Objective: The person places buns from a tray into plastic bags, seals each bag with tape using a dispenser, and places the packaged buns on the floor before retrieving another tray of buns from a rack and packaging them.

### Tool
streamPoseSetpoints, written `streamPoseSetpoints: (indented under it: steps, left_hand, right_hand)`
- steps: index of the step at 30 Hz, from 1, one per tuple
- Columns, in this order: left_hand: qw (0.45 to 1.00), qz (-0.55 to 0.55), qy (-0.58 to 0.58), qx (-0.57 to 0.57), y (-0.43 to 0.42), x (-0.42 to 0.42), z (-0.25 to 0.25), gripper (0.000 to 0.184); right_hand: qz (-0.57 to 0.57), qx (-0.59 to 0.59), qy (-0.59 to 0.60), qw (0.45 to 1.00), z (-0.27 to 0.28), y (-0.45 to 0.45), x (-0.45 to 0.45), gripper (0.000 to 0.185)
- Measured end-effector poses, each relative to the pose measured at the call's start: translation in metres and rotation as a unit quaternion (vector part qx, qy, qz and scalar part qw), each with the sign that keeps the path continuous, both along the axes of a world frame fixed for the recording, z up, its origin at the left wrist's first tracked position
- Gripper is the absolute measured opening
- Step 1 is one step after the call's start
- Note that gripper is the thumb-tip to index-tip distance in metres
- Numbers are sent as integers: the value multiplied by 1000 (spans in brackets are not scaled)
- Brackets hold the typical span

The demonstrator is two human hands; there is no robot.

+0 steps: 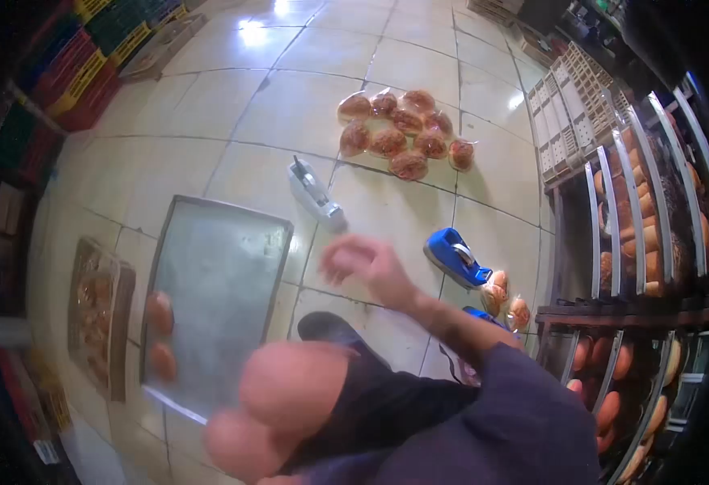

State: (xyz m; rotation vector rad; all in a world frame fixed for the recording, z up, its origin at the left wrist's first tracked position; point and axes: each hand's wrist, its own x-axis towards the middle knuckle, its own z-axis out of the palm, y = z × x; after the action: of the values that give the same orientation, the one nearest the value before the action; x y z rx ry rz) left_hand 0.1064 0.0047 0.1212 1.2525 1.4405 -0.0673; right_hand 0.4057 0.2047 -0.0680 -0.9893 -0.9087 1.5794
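Note:
My right hand (pixel 362 263) reaches out over the floor, just below a pale grey tape dispenser (pixel 314 192). Its fingers are loosely curled and slightly apart, with nothing visible in them. Close to the camera, two large, blurred, round shapes look like buns (pixel 291 386), held in front of my dark-trousered leg. Only a bit of my left hand (pixel 282 480) shows at the bottom edge beneath them; its fingers are mostly hidden. Left of my leg lies a metal baking tray (pixel 217 259), with two buns (pixel 160 339) along its left side.
Several bagged buns (pixel 407 133) lie grouped on the tiled floor ahead. A blue tape dispenser (pixel 455 255) sits at right beside small bagged buns (pixel 496 291). A crate of bread (pixel 120 331) stands left of the tray. Racks of bread (pixel 641 218) line the right; stacked crates (pixel 80 73) stand far left.

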Motion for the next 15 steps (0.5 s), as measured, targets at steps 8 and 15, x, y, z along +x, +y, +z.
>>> streamPoseSetpoints:
  steps: [8, 15]
  left_hand:
    - [896, 22, 101, 432, -63, 42, -30, 22]
    - [812, 61, 50, 578, -70, 17, -46, 20]
  right_hand:
    - [418, 605, -316, 599, 135, -115, -73, 18]
    - [343, 634, -324, 613, 141, -123, -79, 16]
